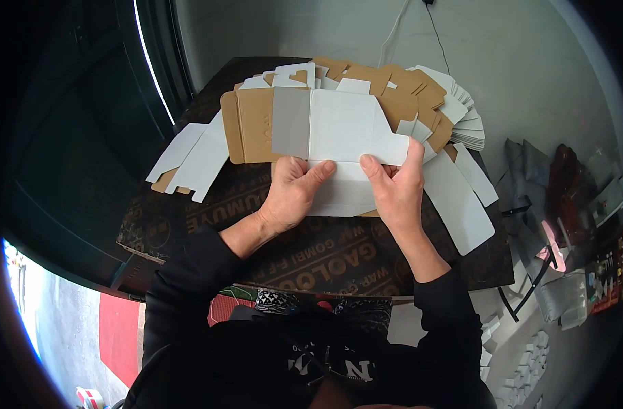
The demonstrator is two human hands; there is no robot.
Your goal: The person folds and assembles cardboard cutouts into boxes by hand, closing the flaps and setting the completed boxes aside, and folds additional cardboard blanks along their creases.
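Both my hands hold a partly folded cardboard box blank point(342, 126) above the table, white on some panels and brown on others. My left hand point(294, 191) grips it near the lower crease, thumb lying on the white panel. On the right side, my right hand point(398, 180) pinches the blank, its thumb by the same crease and a finger around the right flap. A grey-shaded panel stands between the white middle and the brown left end. The fingers behind the cardboard are hidden.
Stacked white and brown box blanks point(400, 88) cover the back of the dark printed table point(311, 255). Loose blanks lie at left point(192, 157) and right point(461, 211). Small white folded pieces point(526, 365) are on the floor at right, near grey bags point(526, 170).
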